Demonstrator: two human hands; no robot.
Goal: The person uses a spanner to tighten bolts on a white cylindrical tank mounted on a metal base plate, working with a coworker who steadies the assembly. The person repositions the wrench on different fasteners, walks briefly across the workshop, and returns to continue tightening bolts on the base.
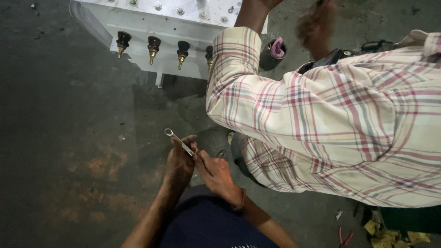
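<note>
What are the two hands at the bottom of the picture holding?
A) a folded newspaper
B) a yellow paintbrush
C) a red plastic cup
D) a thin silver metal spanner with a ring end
D: the left hand and the right hand meet around a thin silver metal spanner with a ring end, its ring poking out up and to the left over the dark concrete floor.

1. Wrench (179, 141): silver.
2. Co-worker's shirt (330, 124): cream, red-grey plaid.
3. Metal box (151, 27): white; terminals (153, 48) dark brown, brass tips.
4. Floor (69, 138): dark grey, rust-orange patches.
5. Pliers (344, 237): red handles.
</note>
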